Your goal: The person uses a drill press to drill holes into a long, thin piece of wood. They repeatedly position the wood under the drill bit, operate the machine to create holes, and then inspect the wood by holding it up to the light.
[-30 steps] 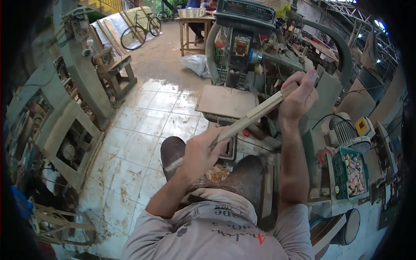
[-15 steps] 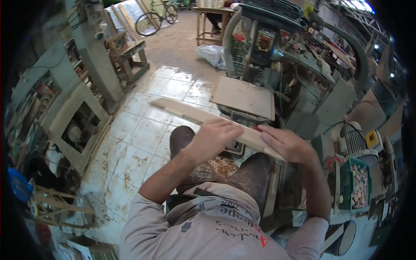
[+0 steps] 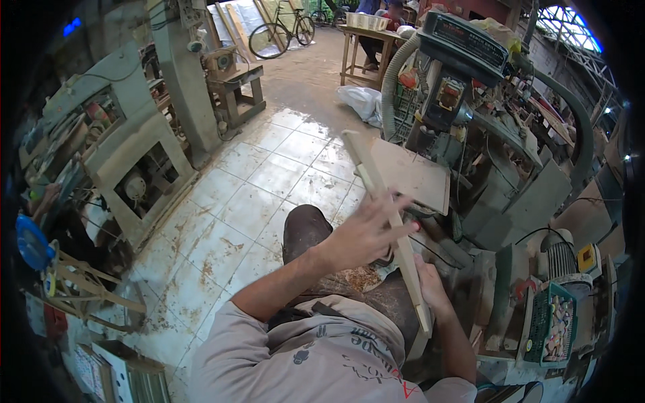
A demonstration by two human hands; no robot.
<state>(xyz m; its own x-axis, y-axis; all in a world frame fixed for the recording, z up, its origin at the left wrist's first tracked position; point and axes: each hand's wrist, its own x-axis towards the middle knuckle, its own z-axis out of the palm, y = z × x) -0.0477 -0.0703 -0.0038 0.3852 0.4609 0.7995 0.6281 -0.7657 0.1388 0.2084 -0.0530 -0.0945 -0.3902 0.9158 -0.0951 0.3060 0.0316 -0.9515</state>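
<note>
A long, pale strip of wood [image 3: 407,260] slants across my lap, its far end near the machine's square table board [image 3: 420,178]. My right hand [image 3: 433,287] grips its lower part from the right side. Across its middle lies my left hand [image 3: 363,232], fingers spread and slightly blurred, the fingertips reaching over the wood. Whether its palm bears on the strip cannot be seen. Wood shavings [image 3: 359,279] lie between my knees.
A drill press [image 3: 463,47] with a grey hose stands ahead right. A motor [image 3: 557,255] and a green crate [image 3: 552,322] of small pieces are at my right. Machine frames [image 3: 144,181] line the left. Beyond the tiled floor [image 3: 269,178], a person sits by a wooden table [image 3: 366,33].
The wood strip has swung from lying crosswise to pointing away from me. My right hand has moved down toward my lap, and my left hand's fingers have spread. The view has shifted.
</note>
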